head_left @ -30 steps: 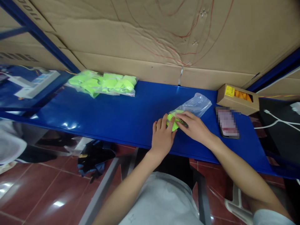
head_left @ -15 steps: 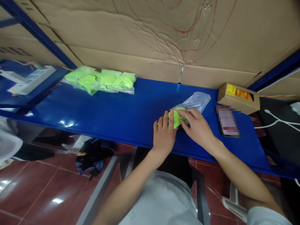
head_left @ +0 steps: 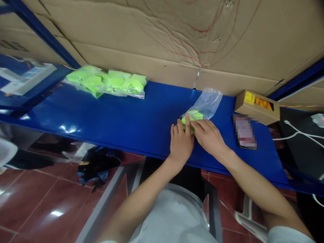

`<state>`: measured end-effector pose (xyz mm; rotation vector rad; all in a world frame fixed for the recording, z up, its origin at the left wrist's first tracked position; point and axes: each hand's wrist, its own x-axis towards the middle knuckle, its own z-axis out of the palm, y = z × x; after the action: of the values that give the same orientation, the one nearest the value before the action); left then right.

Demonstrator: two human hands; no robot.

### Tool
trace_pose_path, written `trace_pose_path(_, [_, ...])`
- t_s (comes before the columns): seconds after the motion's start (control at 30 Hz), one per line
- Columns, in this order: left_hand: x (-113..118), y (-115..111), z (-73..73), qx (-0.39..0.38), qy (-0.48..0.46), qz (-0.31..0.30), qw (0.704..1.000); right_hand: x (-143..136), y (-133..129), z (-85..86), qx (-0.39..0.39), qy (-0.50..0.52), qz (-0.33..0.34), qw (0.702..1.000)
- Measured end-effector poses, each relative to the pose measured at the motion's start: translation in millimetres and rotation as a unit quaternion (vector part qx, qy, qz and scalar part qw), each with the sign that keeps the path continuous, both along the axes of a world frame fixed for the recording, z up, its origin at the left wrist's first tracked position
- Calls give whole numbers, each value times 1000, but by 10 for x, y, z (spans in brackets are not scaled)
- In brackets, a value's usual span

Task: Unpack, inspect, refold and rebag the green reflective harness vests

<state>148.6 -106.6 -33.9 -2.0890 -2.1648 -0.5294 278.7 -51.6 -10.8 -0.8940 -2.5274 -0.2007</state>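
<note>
A packet of folded neon-green cloth [head_left: 197, 114] with a grey strip lies on the blue table [head_left: 121, 125] in front of me. The cloth is at the near end of a clear plastic bag [head_left: 209, 99], whose flat, cloth-free part stretches away to the upper right. My left hand [head_left: 181, 141] lies on the near left of the packet, fingers extended and a little apart, one reaching over the cloth. From the right, my right hand [head_left: 209, 136] bears on the near edge, its fingers bent and pressed together on the cloth. The fingertips partly hide the packet's near edge.
Several similar bagged neon-green packets [head_left: 108, 82] lie along the back left. On the right are a phone [head_left: 245, 131] and a cardboard box [head_left: 258, 106] with orange contents. A cardboard wall [head_left: 157, 64] backs the table. A white power strip [head_left: 30, 79] is far left.
The bag's far end has swung up and left, and more neon-green cloth shows beyond my fingers. My right hand has come down and closer to my left. The view has shifted slightly.
</note>
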Motion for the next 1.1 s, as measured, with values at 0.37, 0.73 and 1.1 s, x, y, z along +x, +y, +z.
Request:
trace_pose_path(0.37, [-229,164,-16,24,-102,-21,994,194,130,80,-157,283,-117,939])
trace_pose_path(0.73, [-360,478,17,63,-521,-20,851,-289,305,-322,-208,332,-36,919])
trace_pose_path(1.1, [-168,718,14,22,-807,-23,590,-309,311,3,-99,297,-40,949])
